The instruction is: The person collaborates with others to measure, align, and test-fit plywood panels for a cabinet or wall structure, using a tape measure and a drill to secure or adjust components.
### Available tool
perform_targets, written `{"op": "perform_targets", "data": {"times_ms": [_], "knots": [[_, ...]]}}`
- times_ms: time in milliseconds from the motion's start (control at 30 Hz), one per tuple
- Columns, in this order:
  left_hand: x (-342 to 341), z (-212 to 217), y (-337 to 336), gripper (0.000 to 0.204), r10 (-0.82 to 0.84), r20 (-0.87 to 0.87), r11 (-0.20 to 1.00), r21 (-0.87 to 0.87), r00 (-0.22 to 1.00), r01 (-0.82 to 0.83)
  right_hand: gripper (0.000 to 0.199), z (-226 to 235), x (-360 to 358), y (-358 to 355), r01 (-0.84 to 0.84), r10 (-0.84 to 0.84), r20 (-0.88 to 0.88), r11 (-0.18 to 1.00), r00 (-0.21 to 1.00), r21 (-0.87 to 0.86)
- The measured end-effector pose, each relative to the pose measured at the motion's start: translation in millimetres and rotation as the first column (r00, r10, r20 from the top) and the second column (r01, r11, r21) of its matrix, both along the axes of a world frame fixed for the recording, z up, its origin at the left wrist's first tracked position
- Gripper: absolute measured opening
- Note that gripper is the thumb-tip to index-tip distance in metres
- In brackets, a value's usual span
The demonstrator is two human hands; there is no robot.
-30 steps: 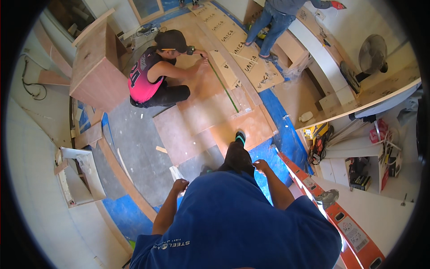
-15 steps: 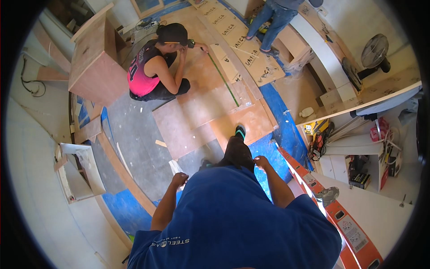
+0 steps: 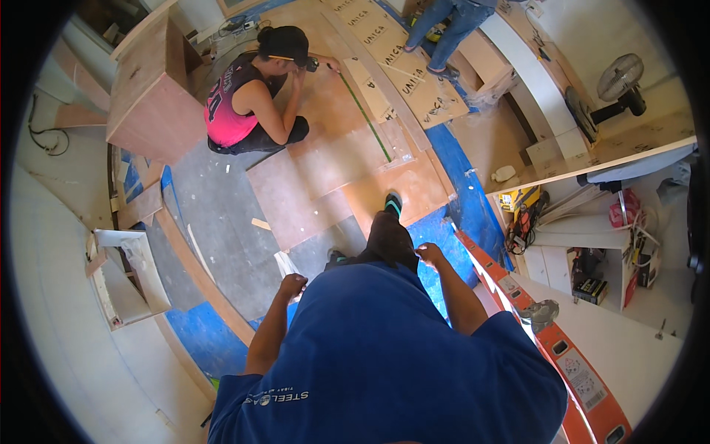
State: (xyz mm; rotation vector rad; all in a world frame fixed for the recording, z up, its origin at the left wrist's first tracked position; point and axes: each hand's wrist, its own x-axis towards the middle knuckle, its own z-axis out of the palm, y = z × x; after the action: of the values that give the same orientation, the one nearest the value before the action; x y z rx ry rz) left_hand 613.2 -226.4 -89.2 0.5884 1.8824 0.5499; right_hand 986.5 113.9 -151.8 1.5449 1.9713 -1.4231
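My left hand (image 3: pixel 293 284) hangs beside my blue shirt with its fingers curled in. Nothing shows in it. On the other side my right hand (image 3: pixel 427 254) is loosely closed next to my dark trouser leg (image 3: pixel 392 240), and no object shows in it. One shoe (image 3: pixel 393 203) stands forward on an orange-brown board (image 3: pixel 366 196). Ahead to the left, a crouching person in a pink and black top (image 3: pixel 237 111) holds a tape measure (image 3: pixel 312 64). Its green blade (image 3: pixel 362 115) lies stretched along a wooden sheet (image 3: pixel 314 159).
An orange ladder (image 3: pixel 551 337) lies along my right. Blue sheeting (image 3: pixel 451 166) covers parts of the floor. At the far right another person in jeans (image 3: pixel 447 33) stands by printed boards (image 3: pixel 403 63). A fan (image 3: pixel 621 78), a plywood box (image 3: pixel 148 96) and a white open frame (image 3: pixel 129 277) stand around.
The view has shifted slightly, and my hands appear a little higher in it. The crouching person's head has turned a little and stays bent over the tape.
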Motion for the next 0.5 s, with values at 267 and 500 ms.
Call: {"op": "perform_targets", "data": {"times_ms": [267,500], "knots": [[-5.5,-10.5,-2.9,0.027,-0.025,0.034,1.0,0.005,0.999,0.025,0.024,-11.4,6.6,-3.4,0.033,-0.029,-0.062,0.997,0.998,0.07],[-5.5,-3.0,4.1,0.027,0.051,0.05,0.998,-0.03,0.997,-0.05,0.025,1.1,0.1,-5.1,0.007,-0.007,0.002,1.0,1.0,0.013]]}}
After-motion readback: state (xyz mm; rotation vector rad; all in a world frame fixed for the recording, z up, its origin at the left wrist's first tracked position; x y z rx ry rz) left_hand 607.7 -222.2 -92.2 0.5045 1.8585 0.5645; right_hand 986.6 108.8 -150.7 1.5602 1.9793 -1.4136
